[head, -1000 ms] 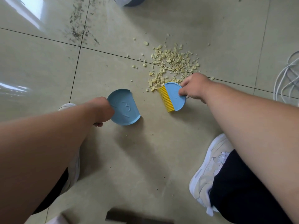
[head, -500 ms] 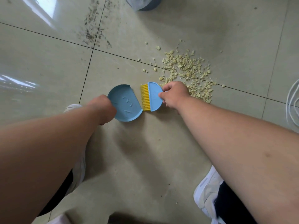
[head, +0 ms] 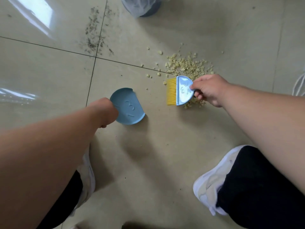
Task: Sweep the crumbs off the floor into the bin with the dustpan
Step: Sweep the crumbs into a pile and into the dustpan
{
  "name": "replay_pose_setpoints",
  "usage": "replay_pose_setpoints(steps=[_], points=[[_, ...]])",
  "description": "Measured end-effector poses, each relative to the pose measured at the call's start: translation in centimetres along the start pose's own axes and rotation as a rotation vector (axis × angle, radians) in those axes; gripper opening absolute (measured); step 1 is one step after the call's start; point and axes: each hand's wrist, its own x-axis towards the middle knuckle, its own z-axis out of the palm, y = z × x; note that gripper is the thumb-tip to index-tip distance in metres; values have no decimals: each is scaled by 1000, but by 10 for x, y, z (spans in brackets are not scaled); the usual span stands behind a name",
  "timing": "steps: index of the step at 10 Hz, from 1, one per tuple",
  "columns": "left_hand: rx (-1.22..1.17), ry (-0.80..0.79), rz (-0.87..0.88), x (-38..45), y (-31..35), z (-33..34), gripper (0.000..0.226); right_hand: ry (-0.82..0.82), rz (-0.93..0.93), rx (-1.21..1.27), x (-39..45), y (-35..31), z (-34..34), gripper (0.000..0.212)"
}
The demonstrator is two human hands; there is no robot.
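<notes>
A small blue dustpan [head: 128,107] lies flat on the tiled floor, its open edge facing right; my left hand [head: 105,111] grips its handle end, which the hand hides. My right hand [head: 208,90] holds a blue hand brush [head: 183,90] with yellow bristles pointing left, over the near edge of a pile of pale yellow crumbs [head: 188,66]. A gap of bare floor separates the brush from the dustpan. The dustpan holds no crumbs that I can see. The bin [head: 142,5], lined with a clear bag, stands at the top edge.
Dark fine debris [head: 95,37] is scattered along a tile joint at upper left. White cables [head: 298,85] lie at the right edge. My two white shoes [head: 212,182] and dark trouser legs are at the bottom.
The brush, which was against the dustpan's open edge half a second ago, has moved back right to the crumb pile. The dustpan has stayed where it was.
</notes>
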Motion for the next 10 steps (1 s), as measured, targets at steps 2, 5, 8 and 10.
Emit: replay_pose_setpoints(steps=[2, 5, 8, 10], points=[[-3, 73, -14, -5, -47, 0, 33, -45, -24, 166, -3, -6, 80, 13], [-274, -40, 32, 4, -59, 7, 26, -25, -83, -176, 4, -10, 108, 13], [-452, 18, 30, 15, -57, -1, 7, 88, -71, -359, 18, 18, 16, 19], [-515, 62, -1, 20, -56, -7, 10, -77, -138, -154, 19, -11, 68, 14]])
